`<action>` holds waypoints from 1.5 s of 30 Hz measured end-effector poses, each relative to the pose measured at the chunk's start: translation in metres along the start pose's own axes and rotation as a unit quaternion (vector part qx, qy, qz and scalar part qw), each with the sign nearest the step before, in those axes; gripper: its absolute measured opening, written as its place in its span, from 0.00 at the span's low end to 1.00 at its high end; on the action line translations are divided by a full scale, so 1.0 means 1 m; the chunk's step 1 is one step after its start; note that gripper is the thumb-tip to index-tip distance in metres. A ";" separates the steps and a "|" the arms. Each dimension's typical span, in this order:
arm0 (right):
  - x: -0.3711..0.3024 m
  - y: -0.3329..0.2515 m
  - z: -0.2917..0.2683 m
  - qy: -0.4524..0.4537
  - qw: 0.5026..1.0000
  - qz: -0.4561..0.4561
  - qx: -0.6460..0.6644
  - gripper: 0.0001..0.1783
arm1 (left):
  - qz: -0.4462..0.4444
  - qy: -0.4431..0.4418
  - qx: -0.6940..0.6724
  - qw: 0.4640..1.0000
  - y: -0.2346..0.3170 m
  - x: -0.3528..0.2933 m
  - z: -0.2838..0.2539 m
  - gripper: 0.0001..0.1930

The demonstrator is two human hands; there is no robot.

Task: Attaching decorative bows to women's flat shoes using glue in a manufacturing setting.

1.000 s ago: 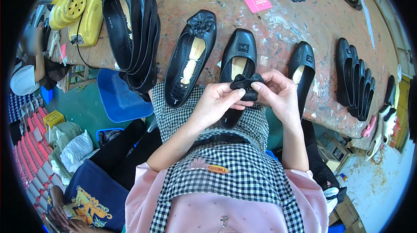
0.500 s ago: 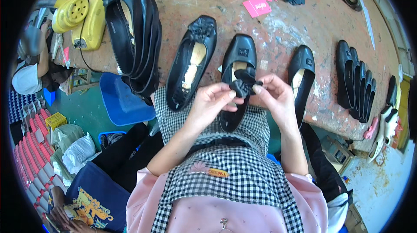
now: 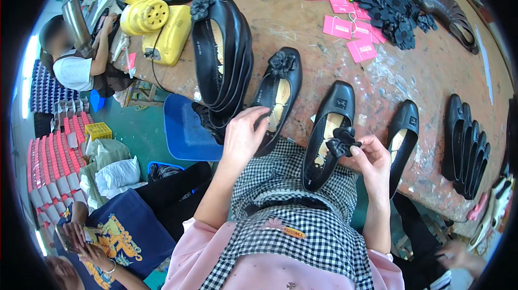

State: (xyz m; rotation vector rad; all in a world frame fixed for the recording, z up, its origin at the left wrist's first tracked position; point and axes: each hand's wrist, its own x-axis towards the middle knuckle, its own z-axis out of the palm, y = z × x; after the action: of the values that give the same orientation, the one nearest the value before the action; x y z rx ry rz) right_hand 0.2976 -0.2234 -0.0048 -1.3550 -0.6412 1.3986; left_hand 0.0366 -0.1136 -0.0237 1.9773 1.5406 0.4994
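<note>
The left hand has left the black fabric flower and now grips the flower-topped flat shoe at the tabletop's near edge. The right hand alone pinches the flower, just above another flat shoe.

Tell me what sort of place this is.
Most likely a shoe-making workshop. Black flat shoes lie along a worn workbench, beside a heap of black fabric flowers and pink tags. The right hand holds one black flower.
</note>
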 end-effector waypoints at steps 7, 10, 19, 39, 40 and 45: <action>-0.007 0.016 -0.010 0.019 0.996 -0.009 -0.085 0.07 | 0.053 0.034 0.010 0.998 -0.002 -0.012 0.020 0.10; -0.014 0.017 -0.013 0.045 0.996 0.015 -0.080 0.05 | 0.066 0.037 -0.008 0.997 -0.005 -0.015 0.027 0.11; -0.006 0.017 -0.002 0.017 0.996 -0.013 -0.082 0.04 | 0.031 0.019 -0.012 0.999 -0.004 -0.016 0.012 0.12; 0.002 0.023 0.005 -0.009 0.995 -0.030 -0.093 0.05 | 0.035 0.043 -0.029 0.998 -0.020 -0.011 0.013 0.13; 0.003 0.024 0.006 -0.022 0.993 -0.029 -0.112 0.05 | 0.035 0.060 -0.026 0.997 -0.021 -0.014 0.011 0.13; -0.007 0.021 0.016 0.088 0.989 0.038 0.110 0.12 | 0.043 0.050 0.001 0.998 -0.026 -0.008 0.030 0.15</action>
State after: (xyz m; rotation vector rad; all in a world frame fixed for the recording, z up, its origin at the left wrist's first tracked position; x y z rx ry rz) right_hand 0.2750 -0.2315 -0.0175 -1.3183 -0.3128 1.3490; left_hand 0.0333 -0.1230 -0.0625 2.0544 1.5211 0.6420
